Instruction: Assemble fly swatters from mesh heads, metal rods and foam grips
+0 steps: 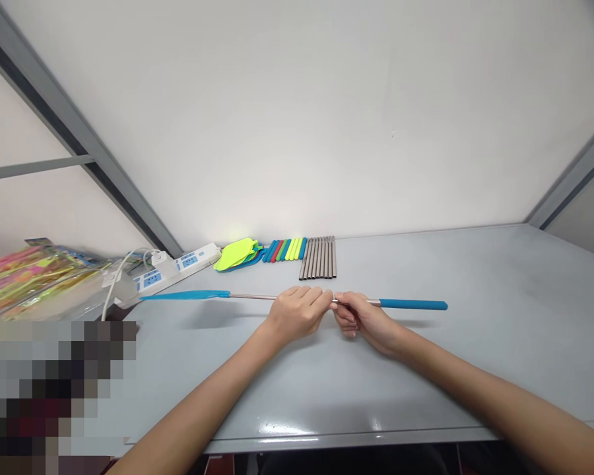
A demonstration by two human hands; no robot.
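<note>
A fly swatter with a thin metal shaft is held level above the table, its blue head to the left, seen nearly edge-on, and its blue handle to the right. My left hand is wrapped over the shaft near the middle. Close beside it, my right hand grips the thicker metal tube just left of the handle. The fingers of both hands hide the stretch of shaft between them. Behind lie a row of metal tubes, several coloured handle grips and a pile of yellow and blue swatter heads.
A white power strip with plugs and a white cable lies along the left side of the grey table. Bagged colourful items are heaped farther left, above a pixelated area. A white wall rises behind the table.
</note>
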